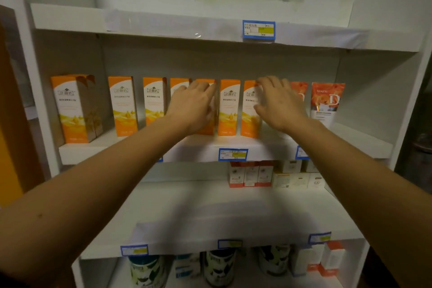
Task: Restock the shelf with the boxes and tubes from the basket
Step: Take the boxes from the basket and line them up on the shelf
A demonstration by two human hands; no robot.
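- Now the middle shelf (93,153) carries a row of upright orange boxes (230,106), fronts facing out, running from nine o'clock to just past the centre of the view.
- At three o'clock of that row stands a red-and-white tube (327,100). A second tube (300,91) on its nine o'clock side is mostly hidden behind the right hand.
- The left hand (191,105) reaches in from seven o'clock. Its fingers lie nearly straight and close together across the front of a half-hidden box (207,130) — resting on it rather than curled round it, as far as the blur allows.
- The right hand (279,103) comes in from five o'clock with its fingers spread and relaxed, holding nothing. Its fingertips sit before the top of the end box (249,121), the last orange one — the blur hides whether they touch it.
- A blue-edged price label (233,155) sits on the shelf's front lip at six o'clock of the boxes, and an upper label (258,29) marks the shelf above at twelve.
- On the shelf below, small cartons (251,175) stand at the back, towards four o'clock.
- Dark cans (219,264) stand on the lowest level at six o'clock.
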